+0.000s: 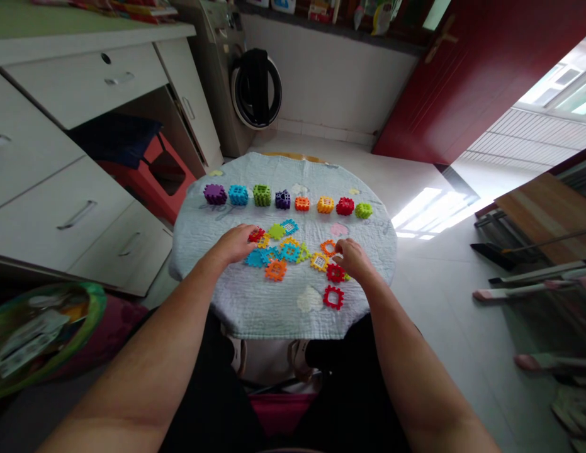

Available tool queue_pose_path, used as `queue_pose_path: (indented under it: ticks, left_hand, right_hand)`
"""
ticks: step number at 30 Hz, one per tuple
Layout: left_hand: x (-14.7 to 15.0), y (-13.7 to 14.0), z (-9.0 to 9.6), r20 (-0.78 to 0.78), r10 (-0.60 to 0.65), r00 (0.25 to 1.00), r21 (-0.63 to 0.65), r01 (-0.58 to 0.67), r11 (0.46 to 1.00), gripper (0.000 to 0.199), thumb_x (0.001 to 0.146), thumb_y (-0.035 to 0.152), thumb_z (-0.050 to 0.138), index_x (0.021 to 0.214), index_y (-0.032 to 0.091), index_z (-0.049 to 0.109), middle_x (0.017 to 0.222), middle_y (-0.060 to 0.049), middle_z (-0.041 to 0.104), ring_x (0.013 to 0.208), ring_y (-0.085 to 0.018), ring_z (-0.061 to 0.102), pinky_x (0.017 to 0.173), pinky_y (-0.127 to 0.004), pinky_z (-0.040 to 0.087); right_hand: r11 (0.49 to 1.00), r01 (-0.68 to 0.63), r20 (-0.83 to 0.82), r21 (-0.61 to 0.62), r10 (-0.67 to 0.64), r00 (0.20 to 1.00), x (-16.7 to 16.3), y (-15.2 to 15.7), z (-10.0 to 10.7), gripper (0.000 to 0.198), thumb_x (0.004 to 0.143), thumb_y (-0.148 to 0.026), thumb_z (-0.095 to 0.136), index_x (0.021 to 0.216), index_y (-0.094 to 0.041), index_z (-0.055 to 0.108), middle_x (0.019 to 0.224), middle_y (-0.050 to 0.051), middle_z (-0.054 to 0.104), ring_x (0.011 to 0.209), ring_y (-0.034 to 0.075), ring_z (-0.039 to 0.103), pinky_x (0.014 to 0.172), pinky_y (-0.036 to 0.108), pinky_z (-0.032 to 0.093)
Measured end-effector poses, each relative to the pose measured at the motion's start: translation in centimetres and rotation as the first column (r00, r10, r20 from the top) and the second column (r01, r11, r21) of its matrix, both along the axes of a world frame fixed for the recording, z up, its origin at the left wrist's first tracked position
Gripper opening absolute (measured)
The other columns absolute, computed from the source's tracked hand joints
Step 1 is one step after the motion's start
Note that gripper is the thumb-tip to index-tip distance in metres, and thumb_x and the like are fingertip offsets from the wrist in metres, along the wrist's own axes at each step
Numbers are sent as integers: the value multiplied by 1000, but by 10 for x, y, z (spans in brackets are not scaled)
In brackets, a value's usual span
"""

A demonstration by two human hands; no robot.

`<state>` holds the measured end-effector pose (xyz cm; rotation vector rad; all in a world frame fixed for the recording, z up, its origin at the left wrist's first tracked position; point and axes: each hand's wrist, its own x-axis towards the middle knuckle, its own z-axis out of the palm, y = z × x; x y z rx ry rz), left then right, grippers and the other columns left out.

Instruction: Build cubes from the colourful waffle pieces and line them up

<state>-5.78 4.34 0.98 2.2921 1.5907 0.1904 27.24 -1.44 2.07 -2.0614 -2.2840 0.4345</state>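
My left hand (236, 244) is at the left of a loose group of flat plastic interlocking blocks, its fingers closed at the edge of a red block (255, 234). Beside that lie a yellow block (263, 240), a lime green block (276, 231) and blue blocks (289, 251). My right hand (353, 257) hovers at the right, fingers bent and apart, with nothing visible in them. Close to its fingertips are an orange frame block (328, 247), a yellow window block (320, 262) and a red block (335, 273). A red square frame (333, 297) lies nearer me.
Across the far side of the cloth-covered table (283, 318) runs a row of stacked blocks, from purple (215, 194) to lime green (363, 210). White drawers (80, 207) and a filled bin (42, 333) stand left, a washing machine (226, 75) behind, a red door (462, 82) right.
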Motion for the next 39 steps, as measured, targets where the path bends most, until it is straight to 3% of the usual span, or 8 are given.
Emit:
queue_pose_path:
  ticks: [4,9,13,19,23,29,34,39]
  left_hand:
    - [-1,1,2,5,14,1000,-11,-14,1000,45,73,27,54,117,18,60,117,-9,64,108,-23,59,95,-32,44]
    - [-1,1,1,5,-12,1000,-18,12,1000,44,74,27,52,117,16,59,116,-8,65,105,-22,61,93,-29,45]
    - [-1,-2,3,35,3,999,-32,-2,999,45,74,27,53,117,16,59,117,-9,66,104,-22,62,92,-29,46]
    - [4,-5,8,33,14,999,-58,-12,998,46,73,29,54,117,18,59,115,-8,67,102,-22,62,89,-30,46]
    - [8,-4,9,23,-1,1000,-76,2,997,45,73,30,53,116,19,59,113,-8,67,99,-22,63,86,-29,47]
    - [6,-3,5,16,-7,1000,-63,8,998,46,74,31,52,118,18,58,115,-8,67,101,-22,63,87,-29,46]
    - [6,-4,7,5,-8,1000,-63,8,998,47,74,33,51,118,17,58,114,-8,67,100,-22,63,86,-27,47]
    - [7,-5,8,20,-4,1000,-66,5,998,45,74,32,52,116,17,59,113,-7,68,100,-20,63,86,-25,46]
  right_hand:
    - [949,-173,73,-265,199,977,-9,-37,3,27,70,-36,70,89,-19,61,92,7,64,85,21,59,71,27,41]
    - [938,-180,141,-295,229,963,-28,-69,1,74,53,-37,83,116,-12,53,118,18,57,101,29,57,76,33,45]
    - [951,-212,82,-223,235,968,-28,-60,5,27,71,-21,65,97,-15,62,104,13,64,94,23,60,77,29,44]
    - [993,115,-233,10,-109,966,21,-13,3,32,80,-14,48,109,-18,60,83,2,67,75,14,60,70,24,42]
    - [969,242,-305,-50,-246,920,55,16,-17,34,78,-15,52,111,-15,57,79,2,65,69,13,58,66,24,42]
    - [926,363,-177,101,-342,923,58,26,-35,47,77,-25,58,122,-14,51,115,14,56,99,21,57,88,32,43]
    - [919,394,20,31,-394,919,42,20,-38,56,72,-50,64,114,-13,55,113,18,54,106,30,52,87,38,42]
    - [931,365,28,27,-365,930,36,23,-36,40,73,-36,64,105,-13,60,105,14,56,98,25,53,87,33,41]
